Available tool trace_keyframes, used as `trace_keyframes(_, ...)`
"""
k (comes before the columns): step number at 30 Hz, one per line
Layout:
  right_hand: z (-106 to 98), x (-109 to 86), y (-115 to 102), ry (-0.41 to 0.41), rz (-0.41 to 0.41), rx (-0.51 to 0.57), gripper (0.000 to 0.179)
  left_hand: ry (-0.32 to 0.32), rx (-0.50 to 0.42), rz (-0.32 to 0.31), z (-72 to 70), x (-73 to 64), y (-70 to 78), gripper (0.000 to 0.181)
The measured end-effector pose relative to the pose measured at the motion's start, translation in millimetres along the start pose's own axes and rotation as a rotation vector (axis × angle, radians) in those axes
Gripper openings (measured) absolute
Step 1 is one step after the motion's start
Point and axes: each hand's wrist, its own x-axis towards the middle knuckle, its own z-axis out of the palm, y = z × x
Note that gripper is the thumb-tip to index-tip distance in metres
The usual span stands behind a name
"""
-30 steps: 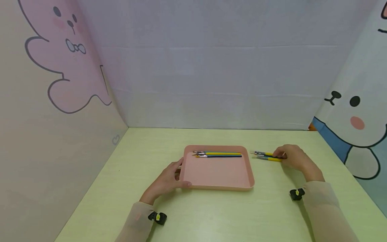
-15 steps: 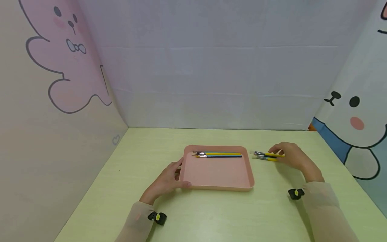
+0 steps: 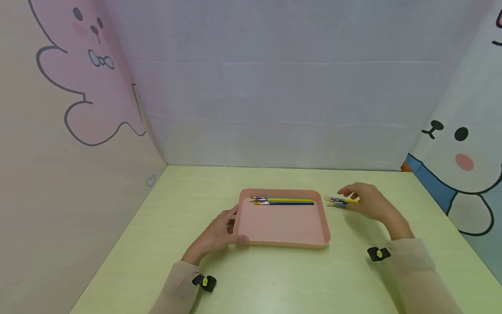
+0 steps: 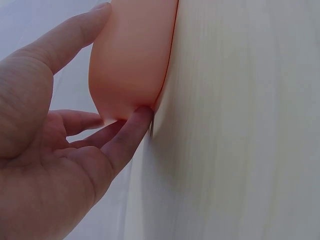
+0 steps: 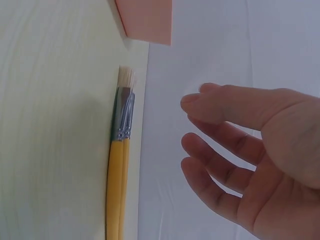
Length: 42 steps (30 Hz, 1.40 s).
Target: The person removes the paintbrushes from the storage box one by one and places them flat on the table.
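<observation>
Pink tray [image 3: 280, 226], paintbrushes [image 3: 284, 201] at its far side, left hand [image 3: 215, 233] gripping its left end, right hand [image 3: 370, 201] empty, loosely bent, over yellow-handled brushes [image 5: 118, 170] at right

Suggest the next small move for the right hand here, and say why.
Probably lower the right hand onto the loose brushes and pinch them: it hovers above them holding nothing, while the left hand grips the pink tray where other brushes lie.
</observation>
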Motion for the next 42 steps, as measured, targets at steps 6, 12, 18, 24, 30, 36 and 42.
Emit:
trace_keyframes(6, 3.1, 2.8, -16.3, 0.019, -0.023, 0.048, 0.039, -0.002, -0.012, -0.003, -1.0, 0.0, 0.9, 0.111)
trace_keyframes(12, 9.0, 6.1, -30.3, 0.002, -0.026, 0.145, 0.042, -0.011, -0.02, 0.0, -1.7, -0.3, 0.6, 0.111)
trace_keyframes(18, 15.0, 10.6, -46.5, -0.023, -0.047, 0.241, 0.043, -0.011, -0.025, 0.003, -3.0, -1.6, -0.7, 0.111)
trace_keyframes(24, 22.1, 13.6, -57.0, -0.032, -0.102, 0.271, 0.042, -0.025, -0.014, 0.022, -2.4, -2.0, 0.6, 0.112)
trace_keyframes(30, 24.6, 24.2, -71.5, -0.052, -0.15, 0.27, 0.04, -0.017, -0.016, 0.015, -2.7, -2.4, 1.9, 0.112)
trace_keyframes(36, 23.7, 43.8, -83.2, -0.118, -0.15, 0.271, 0.044, -0.015, -0.014, 0.009, -3.2, -2.0, 1.7, 0.113)
trace_keyframes(42, 26.7, 67.4, -90.8, -0.229, -0.179, 0.277, 0.046, -0.018, -0.019, 0.018, -3.2, -1.7, -0.1, 0.113)
